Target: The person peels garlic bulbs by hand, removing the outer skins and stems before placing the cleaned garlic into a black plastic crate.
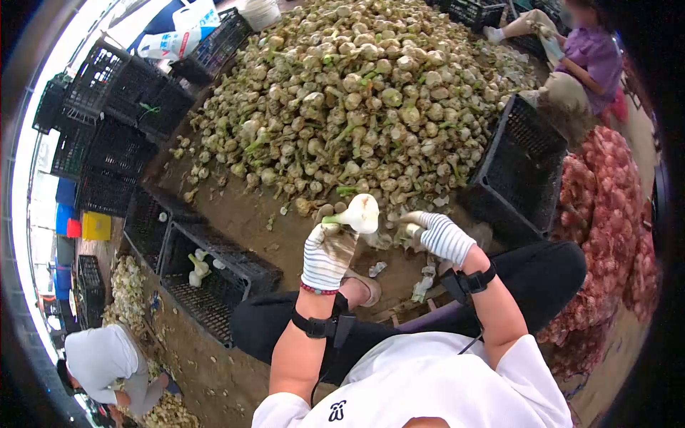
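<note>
My left hand [330, 250], in a white-and-grey striped glove, pinches the green stem of a garlic bulb [362, 213]. The bulb is white and smooth, raised in front of the big heap of garlic [357, 107]. A short way to its right, my right hand [439, 235] wears a matching glove. Its fingers are curled together, and whatever lies between them is too small to make out. Loose pale skins [422, 288] lie on the ground below the hands.
A black crate [214, 278] holding a few bulbs stands at my left, another black crate [524, 171] at my right. Red net sacks [599, 207] lie beyond it. Stacked crates [114, 143] rise at far left. One person [592, 57] sits back right; another [107, 357] bends at lower left.
</note>
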### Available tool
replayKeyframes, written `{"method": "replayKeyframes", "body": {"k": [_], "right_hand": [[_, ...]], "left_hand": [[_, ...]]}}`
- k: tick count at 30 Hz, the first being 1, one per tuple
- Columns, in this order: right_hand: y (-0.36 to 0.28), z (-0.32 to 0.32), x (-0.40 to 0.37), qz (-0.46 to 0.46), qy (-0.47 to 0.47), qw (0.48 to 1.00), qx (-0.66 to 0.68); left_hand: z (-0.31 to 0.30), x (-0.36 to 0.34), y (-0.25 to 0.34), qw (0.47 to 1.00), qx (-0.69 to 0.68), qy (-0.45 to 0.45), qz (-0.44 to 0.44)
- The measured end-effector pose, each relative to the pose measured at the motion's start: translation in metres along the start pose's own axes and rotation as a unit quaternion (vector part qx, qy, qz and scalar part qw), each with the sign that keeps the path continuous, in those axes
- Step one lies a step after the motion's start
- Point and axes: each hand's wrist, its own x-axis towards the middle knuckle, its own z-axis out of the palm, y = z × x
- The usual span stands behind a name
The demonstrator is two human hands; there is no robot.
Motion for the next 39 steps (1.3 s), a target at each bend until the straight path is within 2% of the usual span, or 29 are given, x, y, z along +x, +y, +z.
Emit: {"method": "replayKeyframes", "body": {"k": [1, 2, 3, 5, 6, 8, 10, 11, 12, 13, 15, 16, 17, 18, 19, 20, 21, 24, 27, 29, 30, 31, 32, 33, 34, 35, 36, 37, 39], "right_hand": [[0.000, 0.004, 0.007, -0.030, 0.057, 0.997, -0.050], [0.002, 0.007, 0.015, -0.028, 0.036, 0.996, 0.082], [0.005, 0.009, 0.026, -0.058, 0.034, 0.990, 0.123], [0.006, 0.009, 0.044, 0.045, 0.040, 0.972, 0.226], [0.024, 0.008, 0.061, 0.022, 0.070, 0.978, 0.197], [0.074, 0.002, 0.101, 0.086, 0.170, 0.974, 0.125], [0.109, -0.011, 0.118, 0.121, 0.214, 0.964, 0.104], [0.115, -0.017, 0.123, 0.150, 0.235, 0.960, 0.028], [0.120, -0.021, 0.131, 0.177, 0.253, 0.950, -0.047], [0.131, -0.019, 0.143, 0.180, 0.249, 0.950, -0.047], [0.149, -0.009, 0.168, 0.103, 0.268, 0.942, -0.172], [0.146, -0.005, 0.181, 0.135, 0.236, 0.939, -0.212], [0.107, -0.006, 0.178, 0.160, 0.163, 0.942, -0.245], [0.107, 0.002, 0.194, 0.182, 0.142, 0.925, -0.301], [0.109, 0.008, 0.208, 0.203, 0.119, 0.904, -0.356], [0.098, 0.011, 0.216, 0.248, 0.073, 0.883, -0.391], [0.110, 0.015, 0.230, 0.243, 0.061, 0.865, -0.435], [0.099, 0.019, 0.243, 0.268, 0.057, 0.841, -0.467], [0.099, 0.014, 0.237, 0.221, 0.047, 0.811, -0.539], [0.095, -0.002, 0.223, 0.263, 0.142, 0.912, -0.280], [0.111, -0.004, 0.214, 0.233, 0.202, 0.944, -0.116], [0.111, -0.002, 0.197, 0.193, 0.256, 0.946, 0.050], [0.111, -0.004, 0.176, 0.164, 0.199, 0.920, 0.294], [0.081, -0.007, 0.144, 0.144, 0.135, 0.880, 0.432], [0.080, -0.007, 0.129, 0.057, 0.039, 0.836, 0.544], [0.070, -0.005, 0.106, 0.006, -0.037, 0.783, 0.621], [0.033, -0.005, 0.081, -0.039, -0.107, 0.782, 0.613], [0.031, 0.002, 0.074, -0.055, -0.140, 0.740, 0.656], [0.010, 0.012, 0.044, -0.132, -0.085, 0.826, 0.541]], "left_hand": [[-0.002, -0.001, 0.004, 1.000, -0.003, 0.015, 0.004], [-0.004, -0.004, 0.010, 1.000, -0.001, 0.020, 0.010], [-0.003, -0.004, 0.016, 0.995, -0.010, 0.095, 0.013], [0.002, -0.007, 0.035, 0.982, 0.016, 0.181, 0.041], [0.018, -0.010, 0.045, 0.959, 0.006, 0.262, 0.109], [0.002, -0.019, 0.097, 0.960, -0.018, 0.196, 0.200], [-0.031, -0.034, 0.161, 0.894, 0.005, 0.197, 0.403], [-0.055, -0.050, 0.194, 0.856, 0.017, 0.210, 0.473], [-0.060, -0.065, 0.214, 0.849, -0.068, 0.197, 0.486], [-0.063, -0.067, 0.220, 0.848, -0.067, 0.201, 0.486], [-0.069, -0.065, 0.227, 0.758, -0.157, 0.324, 0.543], [-0.074, -0.053, 0.213, 0.807, -0.105, 0.289, 0.504], [-0.072, -0.042, 0.194, 0.830, -0.024, 0.303, 0.468], [-0.056, -0.024, 0.169, 0.849, -0.023, 0.341, 0.403], [-0.049, -0.014, 0.146, 0.892, 0.044, 0.315, 0.321], [-0.032, 0.000, 0.121, 0.915, 0.048, 0.293, 0.272], [-0.017, 0.013, 0.101, 0.934, 0.027, 0.269, 0.235], [0.006, 0.032, 0.059, 0.947, 0.113, 0.261, 0.148], [0.001, 0.040, 0.040, 0.948, 0.164, 0.257, 0.089], [-0.001, 0.041, 0.026, 0.931, 0.215, 0.272, 0.112], [-0.008, 0.044, 0.019, 0.922, 0.273, 0.250, 0.115], [-0.010, 0.046, 0.010, 0.909, 0.329, 0.227, 0.118], [-0.010, 0.049, 0.000, 0.888, 0.403, 0.185, 0.120], [-0.006, 0.050, -0.006, 0.882, 0.445, 0.150, 0.044], [-0.001, 0.050, -0.016, 0.876, 0.468, 0.116, 0.021], [0.004, 0.048, -0.028, 0.867, 0.491, 0.084, -0.002], [0.004, 0.049, -0.034, 0.821, 0.570, 0.025, -0.005], [-0.004, 0.049, -0.044, 0.857, 0.515, -0.020, 0.009], [0.007, 0.045, -0.051, 0.895, 0.446, -0.020, 0.014]]}}
